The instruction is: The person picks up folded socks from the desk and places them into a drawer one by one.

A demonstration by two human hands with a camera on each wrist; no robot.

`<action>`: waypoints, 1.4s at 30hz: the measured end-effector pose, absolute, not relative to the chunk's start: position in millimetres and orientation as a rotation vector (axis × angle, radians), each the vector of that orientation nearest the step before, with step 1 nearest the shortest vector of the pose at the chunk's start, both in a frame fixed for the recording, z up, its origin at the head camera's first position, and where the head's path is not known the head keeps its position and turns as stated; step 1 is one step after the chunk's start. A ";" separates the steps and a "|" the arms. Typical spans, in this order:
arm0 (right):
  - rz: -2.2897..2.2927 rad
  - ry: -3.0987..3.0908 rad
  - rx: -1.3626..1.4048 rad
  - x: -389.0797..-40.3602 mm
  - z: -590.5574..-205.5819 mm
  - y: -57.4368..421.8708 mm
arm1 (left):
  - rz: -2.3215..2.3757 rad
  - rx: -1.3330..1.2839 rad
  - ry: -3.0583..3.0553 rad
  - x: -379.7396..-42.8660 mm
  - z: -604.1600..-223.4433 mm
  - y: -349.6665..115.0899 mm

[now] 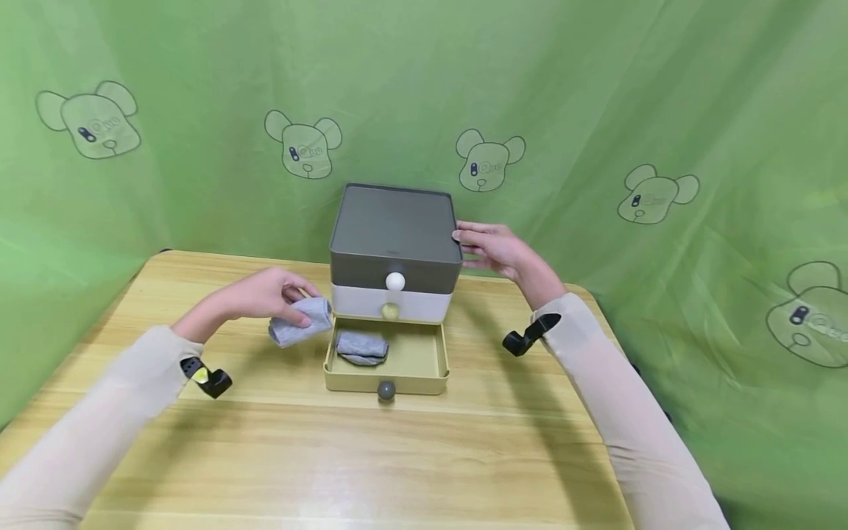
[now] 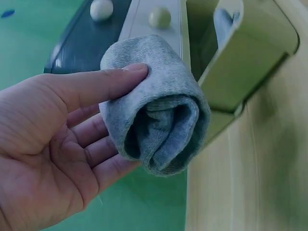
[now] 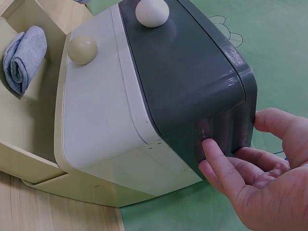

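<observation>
A rolled grey sock [image 2: 154, 96] is pinched between the thumb and fingers of my left hand [image 1: 268, 294], just left of the pulled-out bottom drawer [image 1: 414, 357]. Its spiral end shows in the left wrist view. Inside that beige drawer, at the left, lies another rolled grey sock [image 3: 26, 57]. The small drawer cabinet [image 1: 397, 221] has a dark grey top tier and a white middle one, both pushed in. With fairly straight fingers my right hand [image 1: 493, 250] touches the cabinet's right side, the thumb at the upper edge.
Under the cabinet is a light wooden table [image 1: 371, 464]. A green curtain [image 1: 397, 88] with printed bear heads hangs behind and at the sides. Round knobs stick out in front: white [image 1: 394, 281], beige [image 1: 390, 311] and grey [image 1: 386, 390].
</observation>
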State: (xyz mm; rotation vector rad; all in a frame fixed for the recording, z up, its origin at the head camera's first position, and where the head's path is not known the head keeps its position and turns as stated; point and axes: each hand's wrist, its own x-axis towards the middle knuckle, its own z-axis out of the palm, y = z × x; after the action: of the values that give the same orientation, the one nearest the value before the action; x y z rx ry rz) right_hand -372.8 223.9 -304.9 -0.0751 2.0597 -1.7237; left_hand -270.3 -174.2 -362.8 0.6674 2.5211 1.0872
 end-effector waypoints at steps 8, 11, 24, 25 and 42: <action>-1.733 2.049 -0.075 -373.9 -304.6 223.1 | 1.053 0.859 2.542 -269.1 -356.8 -140.3; -1.732 2.051 -0.070 -373.5 -304.7 223.6 | 1.033 0.898 2.564 -268.0 -355.5 -129.6; -1.731 2.052 -0.057 -373.2 -304.2 224.2 | 1.152 0.962 2.575 -266.5 -347.1 -81.6; -1.732 2.050 -0.060 -372.7 -304.1 223.9 | 1.153 0.975 2.579 -266.3 -347.2 -77.9; -1.761 2.036 -0.075 -375.2 -307.7 223.3 | 1.101 1.123 2.550 -266.7 -355.3 -20.8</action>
State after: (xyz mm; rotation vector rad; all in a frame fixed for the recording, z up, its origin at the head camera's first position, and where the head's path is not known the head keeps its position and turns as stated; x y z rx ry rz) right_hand -375.2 223.3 -307.7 -0.0750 2.0359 -1.7614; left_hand -266.7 -20.8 -355.3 1.1232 2.5495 1.1009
